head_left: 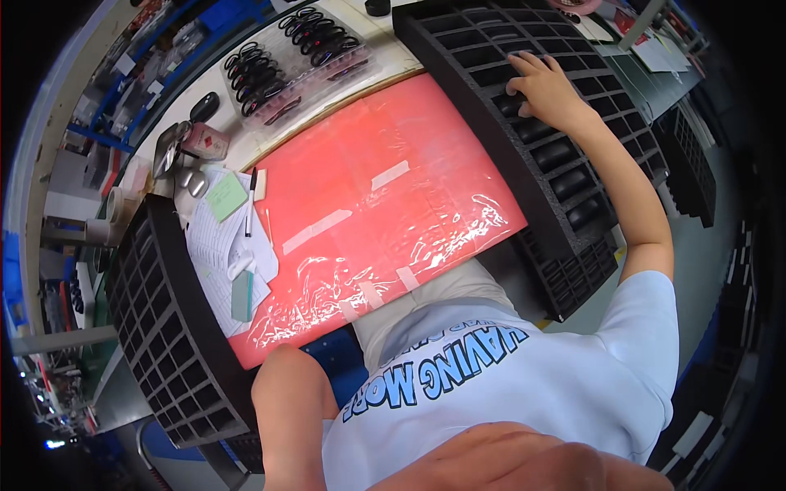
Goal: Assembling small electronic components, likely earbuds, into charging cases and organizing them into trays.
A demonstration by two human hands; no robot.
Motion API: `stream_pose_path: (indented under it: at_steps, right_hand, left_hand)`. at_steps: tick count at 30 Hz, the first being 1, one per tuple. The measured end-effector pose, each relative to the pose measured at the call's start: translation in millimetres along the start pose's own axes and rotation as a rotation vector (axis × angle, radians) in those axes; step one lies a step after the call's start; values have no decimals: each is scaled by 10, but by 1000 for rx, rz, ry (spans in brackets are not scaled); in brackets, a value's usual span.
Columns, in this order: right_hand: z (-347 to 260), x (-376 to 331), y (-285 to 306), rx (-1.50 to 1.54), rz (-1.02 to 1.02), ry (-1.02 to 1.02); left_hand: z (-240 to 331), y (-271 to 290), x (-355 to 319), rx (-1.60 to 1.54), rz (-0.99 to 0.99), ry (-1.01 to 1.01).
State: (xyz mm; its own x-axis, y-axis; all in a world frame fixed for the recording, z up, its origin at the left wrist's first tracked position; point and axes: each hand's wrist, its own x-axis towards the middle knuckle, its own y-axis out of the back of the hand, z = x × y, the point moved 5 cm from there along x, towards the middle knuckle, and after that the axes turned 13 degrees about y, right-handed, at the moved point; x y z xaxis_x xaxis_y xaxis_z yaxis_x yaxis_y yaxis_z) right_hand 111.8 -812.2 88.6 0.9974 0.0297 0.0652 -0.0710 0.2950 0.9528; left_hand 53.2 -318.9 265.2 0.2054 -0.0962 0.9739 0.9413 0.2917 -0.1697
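The right hand (540, 86) is reaching out to the far right and resting on a black foam tray (491, 49), fingers curled down into one of its pockets; it is pressing or picking at a dark part (512, 105) there, though I cannot tell whether it is actually gripping it. Several pockets nearer along the tray are holding similar dark rounded parts (557, 154). The left hand is not showing; only the left arm (286, 401) is coming in at the near edge, bent back toward the body. A red mat (368, 196) under clear film is covering the middle of the worktop (327, 106), and a second empty foam tray (164, 327) is lying at the left, beside loose papers (221, 245). Clear packs of black loops (286, 57) are sitting at the far side. To my eye the risk is the tray: its near end is overhanging the worktop edge, so pressing hard at the far end could be tipping or sliding it, spilling parts. A loose pinch could also be dropping the part into a neighbouring pocket
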Motion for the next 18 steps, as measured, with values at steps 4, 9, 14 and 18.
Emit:
stream_pose_path:
  at_steps: [4,9,14,18]
  right_hand:
    - [-70,25,-26,-113,7,14]
    - [-71,-68,-2,-104,-1,-4]
    - [-34,-47,-13,-129,-26,17]
    - [156,-110,92,49,-40,117]
  left_hand:
    - [36,17,-49,-262,-26,7]
    - [113,39,-81,-265,-47,3]
    - [83,150,-60,-87,47,-6]
    - [-18,466,-208,-51,289,-417]
